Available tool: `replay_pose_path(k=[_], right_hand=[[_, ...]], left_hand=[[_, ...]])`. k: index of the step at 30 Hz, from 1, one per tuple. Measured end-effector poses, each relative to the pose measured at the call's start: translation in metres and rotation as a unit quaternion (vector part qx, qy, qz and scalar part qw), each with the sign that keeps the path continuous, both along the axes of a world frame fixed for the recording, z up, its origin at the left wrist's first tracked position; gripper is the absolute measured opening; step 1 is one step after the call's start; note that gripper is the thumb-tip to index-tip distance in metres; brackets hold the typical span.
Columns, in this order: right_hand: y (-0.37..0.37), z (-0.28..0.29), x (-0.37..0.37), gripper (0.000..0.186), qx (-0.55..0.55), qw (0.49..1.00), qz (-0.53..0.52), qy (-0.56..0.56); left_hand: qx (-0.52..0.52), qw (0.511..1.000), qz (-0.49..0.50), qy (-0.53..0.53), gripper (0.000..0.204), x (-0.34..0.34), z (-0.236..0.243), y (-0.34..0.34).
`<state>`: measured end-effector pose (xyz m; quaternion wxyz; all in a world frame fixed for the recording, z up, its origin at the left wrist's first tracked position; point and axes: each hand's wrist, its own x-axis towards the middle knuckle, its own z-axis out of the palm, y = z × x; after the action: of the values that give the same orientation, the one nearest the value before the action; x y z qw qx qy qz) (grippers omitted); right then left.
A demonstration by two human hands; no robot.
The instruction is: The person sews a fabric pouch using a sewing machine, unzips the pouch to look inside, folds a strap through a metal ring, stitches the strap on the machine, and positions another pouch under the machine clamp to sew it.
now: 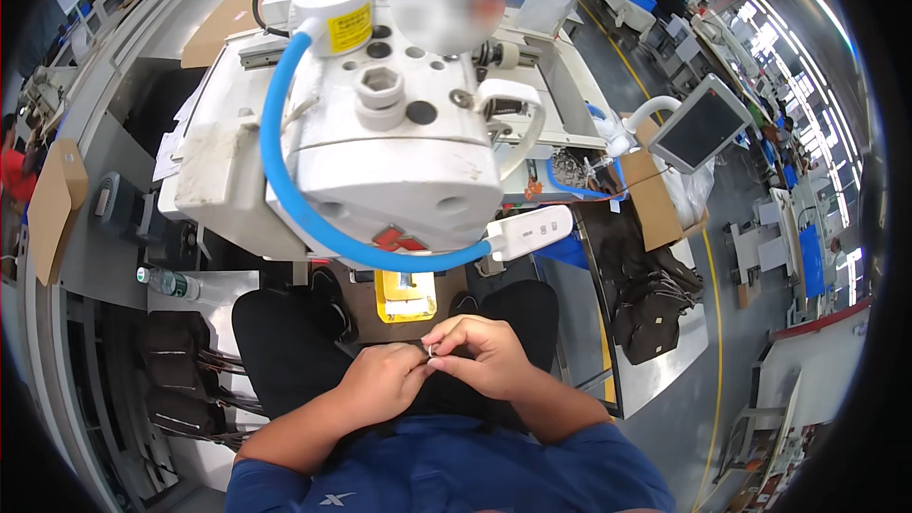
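Note:
Over my lap, both hands meet in front of a large white industrial sewing machine. My right hand pinches a small pale, ring-like piece between thumb and fingertips. Close against it, my left hand is closed with its fingers curled under; what it grips, if anything, is hidden. Beyond my hands, a yellow plate sits lit beneath the machine head. A blue hose curves across the machine's front to a white control piece.
Dark bags with straps lie on a side surface at left, near a plastic bottle. More dark bags rest at right by a cardboard box. A screen on an arm stands right of the machine.

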<state>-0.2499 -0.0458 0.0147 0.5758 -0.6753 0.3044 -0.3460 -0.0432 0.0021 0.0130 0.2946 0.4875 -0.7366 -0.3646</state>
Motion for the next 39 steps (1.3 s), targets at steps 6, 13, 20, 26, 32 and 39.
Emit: replay_pose_path(k=[6,13,20,26,32,39], right_hand=[[0.009,-0.005,0.006,0.022,0.052,0.998,-0.024,-0.040],[-0.001,0.005,-0.004,0.035,-0.027,0.999,-0.012,0.027],[0.002,-0.001,0.000,0.024,0.218,0.969,-0.070,-0.094],[-0.036,0.002,0.001,0.022,0.258,0.938,-0.127,-0.192],[-0.081,0.009,0.001,0.014,0.200,0.939,-0.158,-0.230],[-0.104,-0.001,0.011,0.010,0.155,0.946,-0.170,-0.229]], left_hand=[[-0.017,1.000,0.013,-0.002,0.013,0.003,0.005,0.007],[0.062,0.984,0.088,0.143,0.033,-0.003,0.010,0.014],[0.094,0.979,0.057,0.170,0.034,-0.003,0.015,0.007],[-0.055,0.973,0.092,0.204,0.034,0.003,0.013,0.001],[-0.334,0.918,0.179,-0.115,0.046,0.018,0.003,-0.020],[-0.372,0.891,0.160,-0.206,0.045,0.024,-0.008,-0.023]])
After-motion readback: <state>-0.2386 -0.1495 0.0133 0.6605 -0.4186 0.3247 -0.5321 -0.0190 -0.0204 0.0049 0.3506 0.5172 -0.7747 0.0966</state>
